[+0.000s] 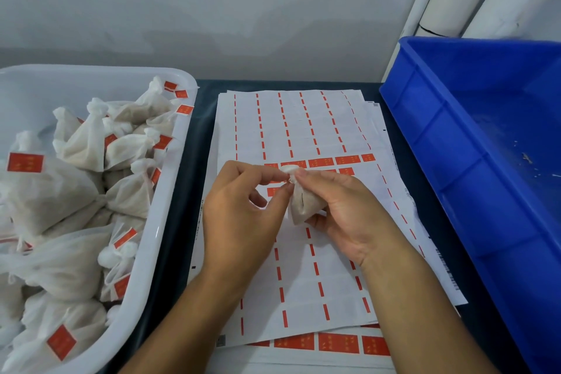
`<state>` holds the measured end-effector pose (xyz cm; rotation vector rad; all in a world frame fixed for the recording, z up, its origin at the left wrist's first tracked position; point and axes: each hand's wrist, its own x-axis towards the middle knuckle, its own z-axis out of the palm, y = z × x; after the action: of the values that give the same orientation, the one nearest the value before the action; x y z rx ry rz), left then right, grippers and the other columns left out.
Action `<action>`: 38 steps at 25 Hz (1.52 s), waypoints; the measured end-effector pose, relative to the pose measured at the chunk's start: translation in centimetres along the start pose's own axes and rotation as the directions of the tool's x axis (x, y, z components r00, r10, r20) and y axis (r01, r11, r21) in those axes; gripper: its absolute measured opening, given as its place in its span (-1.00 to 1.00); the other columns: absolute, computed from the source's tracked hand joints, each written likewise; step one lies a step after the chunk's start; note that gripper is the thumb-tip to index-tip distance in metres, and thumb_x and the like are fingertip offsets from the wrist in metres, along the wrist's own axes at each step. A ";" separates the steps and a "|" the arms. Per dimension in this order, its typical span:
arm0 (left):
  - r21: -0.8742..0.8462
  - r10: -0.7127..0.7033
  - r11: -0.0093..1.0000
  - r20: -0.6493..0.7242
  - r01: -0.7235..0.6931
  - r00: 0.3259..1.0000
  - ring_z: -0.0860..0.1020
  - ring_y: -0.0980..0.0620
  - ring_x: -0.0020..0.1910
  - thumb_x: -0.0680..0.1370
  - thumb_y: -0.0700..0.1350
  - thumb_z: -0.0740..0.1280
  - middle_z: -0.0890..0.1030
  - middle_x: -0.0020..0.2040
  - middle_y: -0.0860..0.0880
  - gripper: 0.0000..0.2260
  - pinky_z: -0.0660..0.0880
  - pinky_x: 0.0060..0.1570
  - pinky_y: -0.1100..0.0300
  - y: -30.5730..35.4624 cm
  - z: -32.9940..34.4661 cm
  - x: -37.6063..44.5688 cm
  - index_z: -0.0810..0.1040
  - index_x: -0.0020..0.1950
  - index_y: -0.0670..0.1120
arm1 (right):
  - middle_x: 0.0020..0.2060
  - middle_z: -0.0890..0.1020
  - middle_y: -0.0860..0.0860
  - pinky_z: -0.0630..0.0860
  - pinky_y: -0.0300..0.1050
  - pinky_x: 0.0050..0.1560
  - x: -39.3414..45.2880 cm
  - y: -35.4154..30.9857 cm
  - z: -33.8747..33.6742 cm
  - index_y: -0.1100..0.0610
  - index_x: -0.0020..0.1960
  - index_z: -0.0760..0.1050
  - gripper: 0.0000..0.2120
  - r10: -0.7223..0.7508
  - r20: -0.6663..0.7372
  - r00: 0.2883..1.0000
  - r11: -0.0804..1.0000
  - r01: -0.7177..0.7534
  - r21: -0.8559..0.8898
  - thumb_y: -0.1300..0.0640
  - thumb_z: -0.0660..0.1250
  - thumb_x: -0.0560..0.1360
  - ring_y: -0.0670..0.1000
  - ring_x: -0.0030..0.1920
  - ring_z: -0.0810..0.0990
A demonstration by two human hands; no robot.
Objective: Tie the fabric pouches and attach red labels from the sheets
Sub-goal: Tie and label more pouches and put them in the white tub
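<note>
One fabric pouch (305, 202) is held above the label sheets (303, 276), between two hands. The right hand (340, 215) cradles its filled body from below and to the right, thumb curled against the gathered neck; the left hand (239, 218) pinches the neck from the left with thumb and forefinger, so both grips are pressed together on the same pouch. Directly beneath the grip lies a stack of at least two sheets on the dark surface (188, 191), the top one mostly stripped; a short row of about five red labels (347, 160) remains just beyond the fingers. Left of the grip, one white tub (161, 222) is heaped with tied, labelled pouches, too many and too overlapped to count. Right of it stands one blue crate (473, 167).
</note>
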<state>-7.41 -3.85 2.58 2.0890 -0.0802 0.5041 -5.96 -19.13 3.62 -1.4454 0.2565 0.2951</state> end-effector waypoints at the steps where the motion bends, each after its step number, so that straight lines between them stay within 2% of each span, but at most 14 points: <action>1: 0.013 0.003 1.000 0.003 -0.003 1.000 0.55 0.26 -0.12 0.48 0.07 0.53 0.49 -0.06 0.31 -0.85 0.50 -0.20 0.47 -0.1 0.0 0.0 0.66 0.03 0.19 | -0.09 0.73 -0.04 0.65 0.05 0.20 -0.1 0.0 0.0 -0.06 -0.02 0.75 -0.83 -0.006 -0.005 1.000 1.000 0.006 -0.012 -0.10 0.43 0.56 0.05 0.11 0.67; 5: 0.039 -0.003 0.999 0.033 0.002 0.999 0.56 0.27 -0.07 0.50 0.12 0.49 0.52 -0.08 0.31 -0.86 0.48 -0.32 0.46 -0.2 0.0 0.1 0.64 0.04 0.27 | -0.09 0.74 -0.11 0.61 0.14 0.27 -0.1 0.1 0.1 -0.09 -0.03 0.76 -0.82 -0.034 -0.026 0.999 0.998 0.032 -0.062 -0.13 0.43 0.54 0.04 0.15 0.65; 10: 0.024 -0.014 1.000 0.035 0.013 0.999 0.54 0.33 -0.04 0.48 0.23 0.39 0.53 -0.09 0.31 -0.84 0.46 -0.14 0.55 -0.2 0.0 0.3 0.64 0.01 0.26 | -0.10 0.74 -0.12 0.58 0.17 0.31 0.0 0.2 0.0 -0.07 -0.04 0.75 -0.81 -0.055 -0.041 0.998 0.992 0.050 -0.115 -0.13 0.42 0.55 0.03 0.14 0.66; 14: 0.043 -0.018 0.999 0.065 0.015 0.998 0.52 0.36 -0.03 0.51 0.14 0.46 0.53 -0.10 0.27 -0.94 0.45 -0.15 0.56 -0.5 0.0 0.5 0.62 -0.04 0.24 | -0.09 0.74 -0.14 0.58 0.14 0.29 0.0 0.3 -0.1 -0.09 -0.04 0.74 -0.81 -0.080 -0.033 0.996 0.983 0.074 -0.170 -0.13 0.40 0.58 0.00 0.12 0.67; 16: 0.067 -0.033 0.997 0.113 0.026 0.993 0.51 0.37 -0.01 0.53 0.12 0.46 0.52 -0.08 0.28 -0.90 0.44 -0.18 0.58 -0.5 -0.1 0.6 0.56 -0.08 0.29 | -0.11 0.73 -0.19 0.60 -0.04 0.18 0.1 0.3 -0.2 -0.12 -0.05 0.73 -0.83 -0.139 -0.025 0.990 0.960 0.128 -0.248 -0.11 0.37 0.60 -0.14 0.05 0.67; 19: 0.096 -0.068 0.994 0.187 0.051 0.980 0.49 0.37 0.03 0.55 0.13 0.43 0.52 -0.07 0.29 -0.86 0.47 -0.27 0.51 -0.6 -0.1 0.9 0.51 -0.16 0.31 | -0.11 0.67 -0.37 0.45 -0.38 -0.05 0.1 0.0 -0.7 -0.17 -0.07 0.66 -0.85 -0.244 0.022 0.969 0.877 0.230 -0.421 -0.10 0.35 0.62 -0.41 0.00 0.57; 26: 0.130 -0.127 0.987 0.271 0.094 0.954 0.47 0.37 0.02 0.60 0.08 0.38 0.52 -0.09 0.24 -0.86 0.42 -0.29 0.50 -0.7 0.0 0.7 0.51 -0.15 0.22 | -0.09 0.63 -0.32 0.45 -0.53 -0.12 -0.2 -0.4 -1.4 -0.16 0.06 0.61 -0.86 -0.375 0.109 0.921 0.689 0.355 -0.631 -0.16 0.33 0.60 -0.35 0.05 0.54; 29: 0.107 -0.171 0.984 0.296 0.145 0.940 0.49 0.32 -0.02 0.61 0.05 0.35 0.55 -0.13 0.19 -0.85 0.40 -0.27 0.45 -0.7 -0.2 0.7 0.53 -0.16 0.17 | -0.04 0.63 -0.27 0.42 -0.56 -0.03 -0.3 -0.6 -1.4 -0.11 0.10 0.62 -0.84 -0.427 0.164 0.889 0.600 0.414 -0.685 -0.13 0.32 0.61 -0.28 0.04 0.57; 31: 0.042 -0.224 0.974 0.347 0.224 0.911 0.54 0.30 -0.06 0.63 0.06 0.32 0.60 -0.15 0.17 -0.84 0.45 -0.31 0.42 -0.6 -0.4 0.9 0.56 -0.16 0.13 | -0.02 0.61 -0.26 0.41 -0.55 -0.02 -0.4 -0.6 -1.5 -0.08 0.13 0.62 -0.80 -0.454 0.195 0.869 0.536 0.441 -0.720 -0.13 0.30 0.62 -0.25 0.03 0.57; 34: -0.060 -0.367 0.894 0.469 0.443 0.804 0.62 0.29 -0.18 0.65 0.13 0.27 0.66 -0.21 0.22 -0.79 0.49 -0.25 0.35 -0.2 -0.7 1.2 0.62 -0.08 0.10 | 0.01 0.62 -0.23 0.44 -0.45 0.07 -0.4 -0.6 -1.5 -0.05 0.18 0.62 -0.76 -0.490 0.252 0.834 0.431 0.483 -0.762 -0.12 0.28 0.63 -0.19 0.07 0.58; 36: -0.091 -0.423 0.833 0.530 0.545 0.735 0.67 0.21 -0.21 0.65 0.16 0.25 0.69 -0.23 0.17 -0.75 0.54 -0.22 0.26 0.0 -0.8 1.3 0.65 -0.02 0.08 | 0.09 0.66 -0.18 0.52 -0.30 0.15 -0.3 -0.6 -1.6 -0.05 0.22 0.61 -0.75 -0.506 0.275 0.817 0.402 0.506 -0.764 -0.11 0.30 0.63 -0.15 0.13 0.58; 38: -0.154 -0.434 0.778 0.571 0.610 0.697 0.70 0.10 -0.20 0.66 0.12 0.26 0.71 -0.17 0.14 -0.75 0.56 -0.17 0.22 0.1 -0.9 1.5 0.67 0.02 0.04 | 0.17 0.66 -0.15 0.56 -0.17 0.22 -0.4 -0.7 -1.8 -0.06 0.27 0.60 -0.73 -0.518 0.269 0.812 0.412 0.513 -0.754 -0.11 0.31 0.63 -0.13 0.20 0.58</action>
<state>-6.39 -2.91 3.64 1.7382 0.1317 -0.4112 -6.04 -21.02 4.21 -2.3584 -0.4154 -0.1591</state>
